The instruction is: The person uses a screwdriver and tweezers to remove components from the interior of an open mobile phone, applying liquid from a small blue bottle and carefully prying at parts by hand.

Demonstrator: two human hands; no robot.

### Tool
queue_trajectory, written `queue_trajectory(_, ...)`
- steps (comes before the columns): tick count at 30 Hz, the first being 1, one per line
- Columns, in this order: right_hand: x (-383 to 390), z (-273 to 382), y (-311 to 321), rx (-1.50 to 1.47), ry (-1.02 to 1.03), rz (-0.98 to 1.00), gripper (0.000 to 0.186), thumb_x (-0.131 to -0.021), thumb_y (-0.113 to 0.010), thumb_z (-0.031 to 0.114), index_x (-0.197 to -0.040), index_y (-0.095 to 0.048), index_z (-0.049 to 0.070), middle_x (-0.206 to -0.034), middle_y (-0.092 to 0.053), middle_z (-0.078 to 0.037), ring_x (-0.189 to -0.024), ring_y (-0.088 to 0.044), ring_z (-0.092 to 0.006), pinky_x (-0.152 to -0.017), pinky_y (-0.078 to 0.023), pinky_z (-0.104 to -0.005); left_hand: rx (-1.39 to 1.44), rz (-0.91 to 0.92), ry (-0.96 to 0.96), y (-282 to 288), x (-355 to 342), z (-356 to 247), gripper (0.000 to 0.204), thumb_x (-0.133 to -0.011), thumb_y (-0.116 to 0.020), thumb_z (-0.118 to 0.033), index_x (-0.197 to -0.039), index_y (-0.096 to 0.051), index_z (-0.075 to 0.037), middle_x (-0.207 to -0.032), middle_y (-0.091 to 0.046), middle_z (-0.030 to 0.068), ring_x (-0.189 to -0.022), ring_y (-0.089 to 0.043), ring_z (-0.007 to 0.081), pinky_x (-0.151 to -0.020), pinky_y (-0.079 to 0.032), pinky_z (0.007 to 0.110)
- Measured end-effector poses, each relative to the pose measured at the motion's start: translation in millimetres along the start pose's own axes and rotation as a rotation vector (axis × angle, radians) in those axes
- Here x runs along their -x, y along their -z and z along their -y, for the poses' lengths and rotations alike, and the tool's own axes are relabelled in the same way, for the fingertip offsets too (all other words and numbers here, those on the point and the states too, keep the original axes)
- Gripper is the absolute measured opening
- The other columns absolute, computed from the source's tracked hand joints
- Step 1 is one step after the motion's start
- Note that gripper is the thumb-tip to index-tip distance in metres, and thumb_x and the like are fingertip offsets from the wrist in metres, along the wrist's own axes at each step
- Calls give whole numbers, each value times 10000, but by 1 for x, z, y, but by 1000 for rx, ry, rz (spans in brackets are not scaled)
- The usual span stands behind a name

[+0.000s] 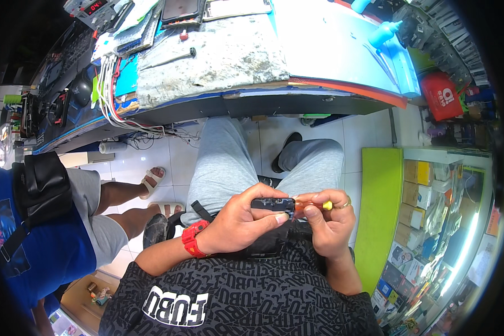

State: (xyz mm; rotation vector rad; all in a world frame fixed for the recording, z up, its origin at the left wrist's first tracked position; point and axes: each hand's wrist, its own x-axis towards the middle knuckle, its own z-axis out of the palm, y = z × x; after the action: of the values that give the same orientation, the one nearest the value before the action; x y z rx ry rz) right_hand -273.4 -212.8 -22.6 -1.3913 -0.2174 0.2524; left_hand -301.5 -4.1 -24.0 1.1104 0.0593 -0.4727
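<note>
My left hand [238, 219], with a red watch [193, 239] on its wrist, is closed around a small black oblong device [270, 204] above my lap. Small bright bits show on the device's edge; its exact kind cannot be made out. Between the fingers and thumb of my right hand [333, 224] is a small screwdriver [309, 205] with an orange body and a yellow end. The screwdriver lies nearly level, its front end meeting the right end of the device. My fingers hide its tip.
Ahead stands a workbench with a stained grey mat [218, 67], a phone [179, 10], white cables [107, 95] and a blue bottle [384, 33]. A glass display case [431, 224] with a green side panel [378, 218] is at right. Another person [50, 224] stands close at left.
</note>
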Motion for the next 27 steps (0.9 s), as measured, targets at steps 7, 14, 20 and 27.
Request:
queue_trajectory(7, 3, 0, -3, 4, 34, -29, 173, -981, -612, -42, -1123, -522, -1, -1075, -720, -219, -929, -726, -206, -795, -620, -326, -22, 27, 3, 1, 0, -4, 329, -996, -622, -15, -1290, -490, 49, -1179, -680, 155, -1094, -684, 177, -881, -556, 238)
queue_trajectory(14, 3, 1, -6, 50, 64, -40, 164, -980, -611, -48, -1116, -527, -10, -1077, -722, -228, -924, -727, -210, -791, -620, -329, 24, 7, -6, 1, 0, 3, 334, -992, -617, 2, -1293, -481, 54, -1211, -659, 162, -1125, -673, 197, -917, -559, 251)
queue_trajectory(20, 4, 1, -6, 36, 49, -53, 166, -978, -615, -49, -1114, -527, -12, -1067, -730, -231, -913, -731, -209, -790, -619, -326, 38, 14, -8, 1, -1, 0, 341, -988, -615, 14, -1297, -478, 56, -1252, -624, 159, -1156, -662, 219, -950, -562, 259)
queue_trajectory(27, 4, -3, -6, 22, 33, -57, 167, -976, -625, -41, -1107, -526, -11, -1059, -733, -228, -913, -733, -211, -783, -620, -324, 25, 6, -12, 2, -1, 2, 347, -991, -618, 2, -1302, -474, 57, -1232, -633, 143, -1145, -663, 204, -945, -560, 255)
